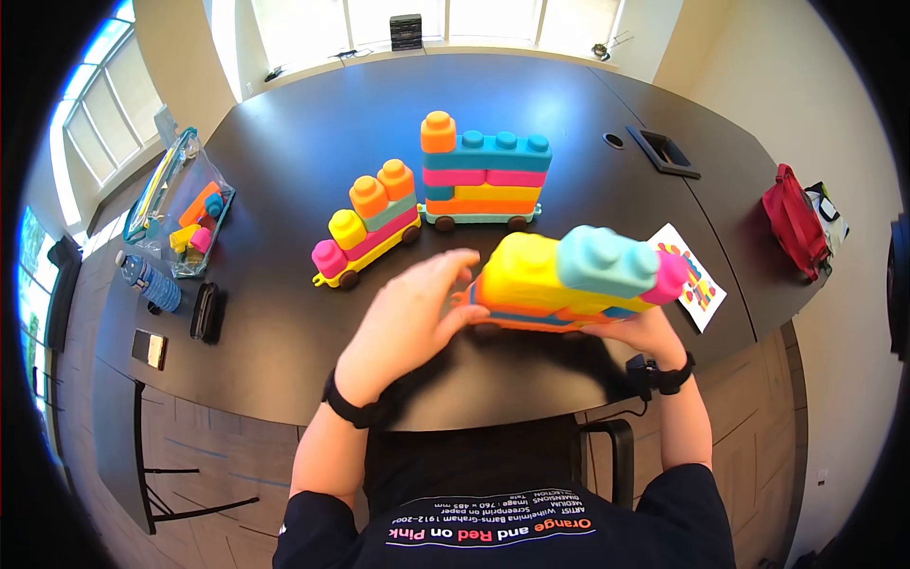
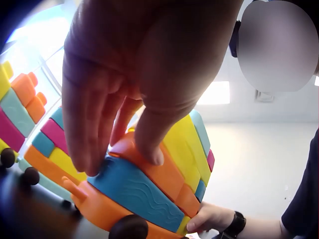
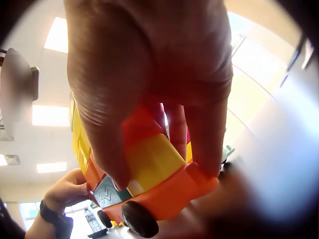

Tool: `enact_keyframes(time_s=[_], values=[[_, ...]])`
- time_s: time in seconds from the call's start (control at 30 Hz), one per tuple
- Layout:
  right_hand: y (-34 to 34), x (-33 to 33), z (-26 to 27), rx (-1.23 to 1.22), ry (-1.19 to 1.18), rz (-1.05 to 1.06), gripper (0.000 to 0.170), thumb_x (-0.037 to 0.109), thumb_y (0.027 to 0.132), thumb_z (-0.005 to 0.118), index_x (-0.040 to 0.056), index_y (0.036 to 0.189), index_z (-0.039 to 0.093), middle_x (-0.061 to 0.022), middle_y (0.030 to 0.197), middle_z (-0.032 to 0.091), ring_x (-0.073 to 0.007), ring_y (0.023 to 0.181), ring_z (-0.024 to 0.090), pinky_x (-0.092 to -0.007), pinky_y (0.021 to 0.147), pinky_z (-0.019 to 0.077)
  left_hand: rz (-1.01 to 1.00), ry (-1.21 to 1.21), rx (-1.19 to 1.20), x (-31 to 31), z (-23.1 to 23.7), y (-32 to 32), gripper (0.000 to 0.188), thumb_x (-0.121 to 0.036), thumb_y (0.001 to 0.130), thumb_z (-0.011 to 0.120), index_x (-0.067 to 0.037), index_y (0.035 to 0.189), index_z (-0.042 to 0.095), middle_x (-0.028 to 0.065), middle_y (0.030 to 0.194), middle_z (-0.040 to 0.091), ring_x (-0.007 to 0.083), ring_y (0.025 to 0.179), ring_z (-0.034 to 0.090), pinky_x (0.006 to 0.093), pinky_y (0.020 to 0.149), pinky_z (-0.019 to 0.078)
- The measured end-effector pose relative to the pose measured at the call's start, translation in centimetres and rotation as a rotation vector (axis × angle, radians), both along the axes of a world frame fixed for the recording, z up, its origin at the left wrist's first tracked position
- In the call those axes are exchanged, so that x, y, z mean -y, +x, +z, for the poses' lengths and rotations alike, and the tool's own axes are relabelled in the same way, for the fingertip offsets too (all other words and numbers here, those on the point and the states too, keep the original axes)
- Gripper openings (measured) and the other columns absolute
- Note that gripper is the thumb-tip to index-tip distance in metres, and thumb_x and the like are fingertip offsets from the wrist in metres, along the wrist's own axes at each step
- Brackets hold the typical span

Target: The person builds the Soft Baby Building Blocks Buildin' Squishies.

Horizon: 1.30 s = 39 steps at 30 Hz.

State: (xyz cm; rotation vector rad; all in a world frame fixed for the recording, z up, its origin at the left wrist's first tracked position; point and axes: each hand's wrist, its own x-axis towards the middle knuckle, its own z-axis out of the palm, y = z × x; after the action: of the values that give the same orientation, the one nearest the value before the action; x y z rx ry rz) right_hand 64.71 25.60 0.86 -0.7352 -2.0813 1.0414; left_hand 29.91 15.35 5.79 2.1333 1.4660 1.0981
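Between both hands is a wheeled toy block car (image 1: 540, 284) with an orange base (image 2: 102, 206). Blue, orange and yellow blocks are stacked on it, with a light teal block (image 1: 607, 258) and a pink block (image 1: 670, 275) on top. My left hand (image 1: 408, 308) grips one end, its thumb against an orange block (image 2: 144, 159) and its fingers round the far side. At the other end, my right hand (image 1: 643, 334) holds it low, thumb and fingers round a yellow block (image 3: 154, 167). Behind stand a tall block car (image 1: 485, 178) and a stepped one (image 1: 370, 228).
On the left of the dark table (image 1: 322, 123) are a clear bag (image 1: 180, 213) with several blocks, a water bottle (image 1: 152, 282), a black case (image 1: 204, 311) and a phone (image 1: 149, 349). A picture sheet (image 1: 700, 294) and a red bag (image 1: 796, 223) lie to the right.
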Motion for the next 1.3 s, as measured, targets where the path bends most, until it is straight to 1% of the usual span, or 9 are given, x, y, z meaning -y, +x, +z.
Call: enact_keyframes(time_s=[0.03,0.07,0.17,0.27,0.33,0.47,0.77,1.1,1.3], values=[[0.9,0.1,0.3,-0.029,0.0,-0.058,0.072,0.009,0.08,0.093,0.005,0.143,0.059,-0.0069,0.137,0.067,-0.021,0.127,0.064,-0.0398,0.107,0.0532,0.056,0.149,-0.093,-0.5,0.4,-0.7,0.06,-0.019,0.087,0.085,-0.005,0.139,0.059,0.0144,0.123,0.069,0.0338,0.112,0.067,0.0426,0.097,0.0553],[2.3,-0.1,0.3,0.004,0.045,-0.134,0.071,0.009,0.08,0.094,0.0051,0.143,0.059,-0.0073,0.137,0.067,-0.021,0.127,0.065,-0.0396,0.107,0.0535,0.135,0.249,-0.093,-1.2,1.1,-1.4,0.061,-0.019,0.087,0.085,-0.007,0.141,0.059,0.015,0.127,0.068,0.0349,0.116,0.065,0.0436,0.099,0.0543],[5.5,-1.3,0.8,-0.019,-0.033,-0.272,0.071,0.009,0.08,0.094,0.0044,0.142,0.06,-0.007,0.134,0.068,-0.021,0.124,0.065,-0.0389,0.104,0.0548,0.391,0.446,-0.197,-3.5,1.9,-5.1,0.068,-0.019,0.087,0.085,-0.01,0.147,0.055,0.0158,0.133,0.065,0.0382,0.121,0.062,0.0469,0.104,0.052],[8.1,-3.4,1.4,0.008,0.005,-0.399,0.07,0.007,0.079,0.093,0.0039,0.141,0.06,-0.007,0.132,0.069,-0.0208,0.121,0.066,-0.0384,0.103,0.0556,0.521,0.228,-0.304,-4.9,0.1,-8.9,0.077,-0.015,0.086,0.085,-0.012,0.154,0.049,0.0176,0.147,0.057,0.0397,0.131,0.058,0.0463,0.111,0.0473],[8.4,-4.6,2.0,0.078,0.111,-0.47,0.066,0.006,0.079,0.091,0.003,0.138,0.062,-0.0068,0.129,0.071,-0.0197,0.118,0.068,-0.0377,0.101,0.0558,0.523,0.164,-0.272,-5.2,-0.8,-10.1,0.078,-0.014,0.086,0.085,-0.012,0.155,0.048,0.0176,0.147,0.057,0.04,0.132,0.057,0.0467,0.111,0.0476],[7.6,-7.0,2.5,0.193,0.106,-0.456,0.054,0.007,0.082,0.087,0.002,0.132,0.067,-0.0078,0.123,0.075,-0.0199,0.117,0.069,-0.0383,0.1,0.0546,0.52,0.058,-0.223,-5.4,-2.2,-10.8,0.079,-0.011,0.086,0.084,-0.012,0.155,0.046,0.0181,0.145,0.057,0.0407,0.136,0.055,0.0467,0.11,0.0485],[5.6,-9.7,0.7,0.217,0.071,-0.454,0.056,0.012,0.085,0.086,0.0017,0.136,0.066,-0.0091,0.128,0.075,-0.0224,0.12,0.069,-0.0393,0.106,0.0525,0.521,-0.001,-0.113,-6.0,-3.8,-11.4,0.071,0.001,0.09,0.075,-0.015,0.153,0.047,0.0198,0.135,0.065,0.0406,0.127,0.062,0.0447,0.105,0.0518],[5.2,-10.8,-0.1,0.237,-0.069,-0.427,0.057,0.016,0.085,0.087,-0.0017,0.135,0.065,-0.0111,0.125,0.076,-0.0223,0.117,0.07,-0.0393,0.105,0.0534,0.512,0.02,-0.102,-5.6,-3.6,-11.5,0.07,0.0,0.09,0.076,-0.014,0.153,0.048,0.0202,0.129,0.068,0.041,0.122,0.066,0.0444,0.103,0.0526],[5.0,-10.2,0.7,0.253,-0.117,-0.41,0.057,0.011,0.085,0.086,-0.0014,0.136,0.064,-0.0101,0.127,0.074,-0.0214,0.119,0.069,-0.0383,0.106,0.0532,0.501,0.026,-0.104,-5.1,-3.2,-11.7,0.072,0.001,0.088,0.077,-0.013,0.153,0.048,0.0192,0.129,0.069,0.0396,0.123,0.066,0.0435,0.104,0.052]])
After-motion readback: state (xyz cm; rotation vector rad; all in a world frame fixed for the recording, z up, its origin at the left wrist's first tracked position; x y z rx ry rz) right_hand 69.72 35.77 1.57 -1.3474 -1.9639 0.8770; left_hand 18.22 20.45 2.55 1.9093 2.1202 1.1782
